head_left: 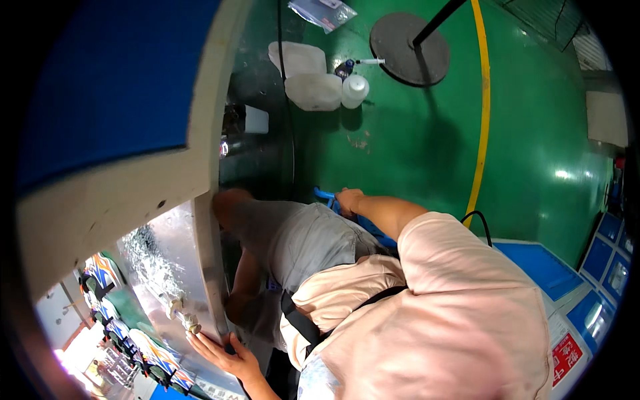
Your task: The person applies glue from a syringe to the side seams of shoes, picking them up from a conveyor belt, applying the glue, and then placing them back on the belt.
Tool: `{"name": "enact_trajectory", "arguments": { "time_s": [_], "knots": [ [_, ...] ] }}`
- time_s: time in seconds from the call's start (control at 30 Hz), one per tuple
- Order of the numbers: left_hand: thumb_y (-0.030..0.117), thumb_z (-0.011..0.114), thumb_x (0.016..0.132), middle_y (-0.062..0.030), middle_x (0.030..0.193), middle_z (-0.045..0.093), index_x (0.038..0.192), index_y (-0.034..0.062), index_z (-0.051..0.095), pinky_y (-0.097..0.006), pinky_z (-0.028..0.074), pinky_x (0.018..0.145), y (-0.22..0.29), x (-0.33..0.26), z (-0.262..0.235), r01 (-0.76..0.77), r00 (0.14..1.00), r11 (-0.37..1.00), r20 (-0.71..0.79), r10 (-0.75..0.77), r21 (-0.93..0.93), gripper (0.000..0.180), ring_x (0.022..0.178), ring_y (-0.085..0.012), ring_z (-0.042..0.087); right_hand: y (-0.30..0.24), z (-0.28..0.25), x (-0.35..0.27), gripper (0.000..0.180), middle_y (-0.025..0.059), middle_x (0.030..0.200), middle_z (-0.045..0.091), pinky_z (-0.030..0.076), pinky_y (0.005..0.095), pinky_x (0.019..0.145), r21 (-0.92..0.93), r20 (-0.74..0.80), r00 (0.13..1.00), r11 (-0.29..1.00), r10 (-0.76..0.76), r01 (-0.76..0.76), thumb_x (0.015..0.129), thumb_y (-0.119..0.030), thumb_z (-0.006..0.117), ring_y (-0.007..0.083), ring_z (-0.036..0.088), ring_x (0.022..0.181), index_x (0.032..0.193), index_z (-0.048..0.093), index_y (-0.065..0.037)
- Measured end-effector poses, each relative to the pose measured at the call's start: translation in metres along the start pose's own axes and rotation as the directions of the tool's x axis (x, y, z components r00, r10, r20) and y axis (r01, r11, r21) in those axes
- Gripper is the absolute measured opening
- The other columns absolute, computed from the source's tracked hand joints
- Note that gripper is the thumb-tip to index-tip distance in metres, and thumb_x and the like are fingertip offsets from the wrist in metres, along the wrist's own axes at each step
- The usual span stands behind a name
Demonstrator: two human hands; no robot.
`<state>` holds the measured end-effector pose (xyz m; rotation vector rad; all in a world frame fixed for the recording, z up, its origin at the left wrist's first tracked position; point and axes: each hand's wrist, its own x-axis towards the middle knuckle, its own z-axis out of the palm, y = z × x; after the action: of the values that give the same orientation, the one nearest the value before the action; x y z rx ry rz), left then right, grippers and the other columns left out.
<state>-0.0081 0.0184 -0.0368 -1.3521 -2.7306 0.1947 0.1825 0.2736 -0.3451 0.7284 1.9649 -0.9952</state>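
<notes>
My left hand (230,360) lies at the edge of a shiny metal worktop (193,267), fingers stretched out. Its fingertips are close to a small yellowish fitting (192,326); I cannot tell whether they touch it. A similar small fitting (175,309) sits beside it, and white flakes or shavings (150,260) are scattered across the metal. Out to my right, my right hand (348,201) is closed around the edge of a blue plastic seat (325,194). My lap and legs, in grey shorts, hide most of that seat.
Cut-open white jugs (313,92), a white bottle (355,91) and a syringe (371,61) are on the green floor. Beyond them stands a round dark base with a pole (408,50). A light frame with a blue panel (113,87) rises beside my knees. Colourful printed pieces (143,347) lie past the worktop.
</notes>
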Motion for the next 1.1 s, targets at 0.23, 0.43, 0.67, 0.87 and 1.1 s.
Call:
{"name": "enact_trajectory", "arguments": {
  "time_s": [0.23,0.43,0.67,0.87,1.1],
  "knots": [
    [0.015,0.056,0.078,-0.0222,0.134,0.033,0.128,-0.0005,0.037,-0.048,0.022,0.102,0.047,-0.007,0.005,0.067,0.993,0.992,-0.088,-0.077,-0.108,0.056,0.125,-0.0413,0.028,-0.004,-0.078,-0.039,0.02,0.0131,0.084,0.059,0.046,0.038,0.066,0.19,-0.634,0.717,0.84,-0.29,0.508,0.073,-0.018,0.058,0.0288,0.058,0.076,0.09,0.059,-0.006],
    [0.011,0.06,0.07,-0.022,0.132,0.035,0.124,0.0004,0.041,-0.051,0.022,0.101,0.095,0.005,0.036,0.082,0.971,0.983,-0.209,-0.117,-0.166,0.058,0.124,-0.0408,0.029,-0.074,-0.164,-0.159,0.025,0.0092,0.079,0.056,0.045,0.0305,0.056,-0.26,-0.553,0.18,0.373,-0.813,0.891,0.07,-0.02,0.068,0.0225,0.057,0.069,0.088,0.059,-0.006],
    [0.013,0.063,0.068,-0.0202,0.129,0.04,0.119,0.0036,0.048,-0.051,0.024,0.1,0.148,0.034,0.066,0.092,0.927,0.951,-0.324,-0.191,-0.296,0.053,0.121,-0.039,0.035,-0.133,-0.216,-0.167,0.071,0.0154,0.099,0.048,0.049,0.0347,0.063,-0.727,-0.192,0.294,0.338,-0.936,0.598,0.059,-0.036,0.076,0.0299,0.056,0.083,0.114,0.043,-0.006],
    [0.012,0.064,0.07,-0.019,0.126,0.043,0.116,0.001,0.049,-0.045,0.029,0.099,0.147,0.024,0.066,-0.086,0.916,0.76,-0.352,-0.195,-0.644,0.049,0.118,-0.0339,0.039,-0.121,-0.245,-0.164,0.071,0.0158,0.099,0.048,0.047,0.0392,0.069,-0.679,-0.095,0.534,0.447,-0.84,0.582,0.06,-0.035,0.075,0.0322,0.055,0.085,0.116,0.041,-0.006],
    [0.014,0.061,0.081,-0.0166,0.123,0.046,0.123,-0.0042,0.04,-0.034,0.034,0.096,-0.042,-0.048,0.083,0.339,0.203,0.408,-0.358,-0.911,-0.847,0.051,0.114,-0.0238,0.045,-0.061,-0.247,-0.204,0.07,0.009,0.089,0.051,0.043,0.0308,0.062,-0.292,-0.22,0.592,0.631,-0.775,0.718,0.064,-0.034,0.075,0.0215,0.052,0.07,0.119,0.04,-0.008]
  ]
}}
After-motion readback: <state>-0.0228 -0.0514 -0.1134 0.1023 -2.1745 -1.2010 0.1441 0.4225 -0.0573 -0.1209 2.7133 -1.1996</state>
